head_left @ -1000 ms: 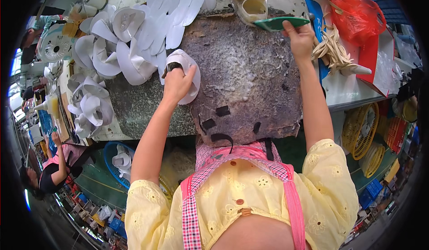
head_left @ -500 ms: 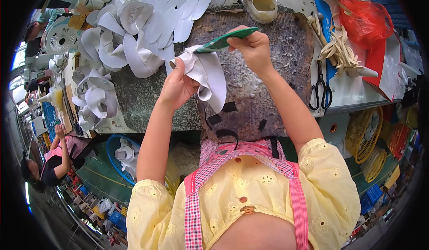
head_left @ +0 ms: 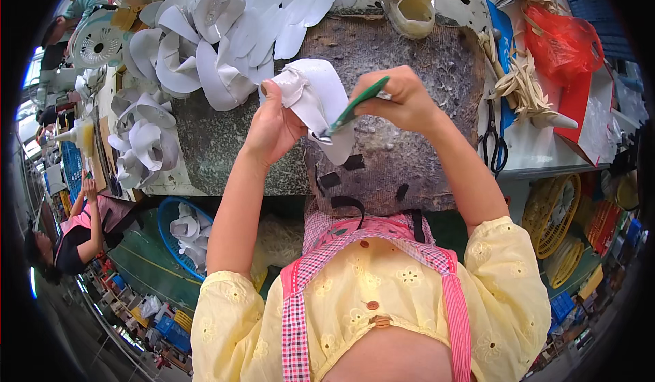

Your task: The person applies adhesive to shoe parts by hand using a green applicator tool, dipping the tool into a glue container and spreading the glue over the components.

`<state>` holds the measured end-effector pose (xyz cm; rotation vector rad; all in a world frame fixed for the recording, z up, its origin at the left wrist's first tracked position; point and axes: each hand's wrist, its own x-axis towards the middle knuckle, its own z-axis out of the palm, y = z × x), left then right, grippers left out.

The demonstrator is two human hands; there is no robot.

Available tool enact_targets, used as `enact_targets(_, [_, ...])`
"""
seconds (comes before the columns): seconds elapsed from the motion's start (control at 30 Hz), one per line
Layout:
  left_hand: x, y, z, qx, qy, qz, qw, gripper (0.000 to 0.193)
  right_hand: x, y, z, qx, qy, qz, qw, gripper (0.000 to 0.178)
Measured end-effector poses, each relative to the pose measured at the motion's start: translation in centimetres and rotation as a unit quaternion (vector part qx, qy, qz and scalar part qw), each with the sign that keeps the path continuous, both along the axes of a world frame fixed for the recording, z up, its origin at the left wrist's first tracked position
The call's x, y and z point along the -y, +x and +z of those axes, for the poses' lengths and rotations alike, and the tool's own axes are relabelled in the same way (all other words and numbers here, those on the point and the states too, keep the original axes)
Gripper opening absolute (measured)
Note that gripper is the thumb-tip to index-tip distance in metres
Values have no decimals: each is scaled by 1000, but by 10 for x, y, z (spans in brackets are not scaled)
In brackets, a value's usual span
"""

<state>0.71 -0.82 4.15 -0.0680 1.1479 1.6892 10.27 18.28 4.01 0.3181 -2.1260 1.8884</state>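
Observation:
A white shoe upper (head_left: 324,92) hangs over the work board, its lining folded and creased. My left hand (head_left: 274,124) pinches its left edge, thumb on top. In my right hand (head_left: 401,99) is a flat green-handled tool (head_left: 359,104), gripped between thumb and fingers and slanting down to the left. Its narrow tip touches the inner, lower part of the upper; whether it ends in bristles is too small to tell. Under both hands lies the worn brown work board (head_left: 430,143), stained with dried residue and bearing several black patches.
More white uppers (head_left: 222,75) and flat white sole-shaped pieces (head_left: 300,13) are heaped at the far left. A glue-coated pot (head_left: 414,15) stands at the back. Black scissors (head_left: 492,143), beige strips (head_left: 522,85) and a red bag (head_left: 563,41) lie right. Another person (head_left: 78,235) works at left.
My right hand has come lower, and the tool's tip has moved from the upper's top edge down to its inner lower part. The upper has turned and spread open more.

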Motion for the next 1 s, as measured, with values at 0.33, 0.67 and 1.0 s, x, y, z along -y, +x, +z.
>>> enact_targets(0.33, [-1,4,5,-2,4,7,1000,62,-10,5,3,-8,-35,-9,999,8])
enact_targets(0.67, [-1,0,5,-5,46,62,997,65,3,29,-17,-154,12,-81,985,10])
enact_targets(1.0, [21,-4,12,-39,39,46,997,68,15,-15,-16,-73,-56,-50,995,11])
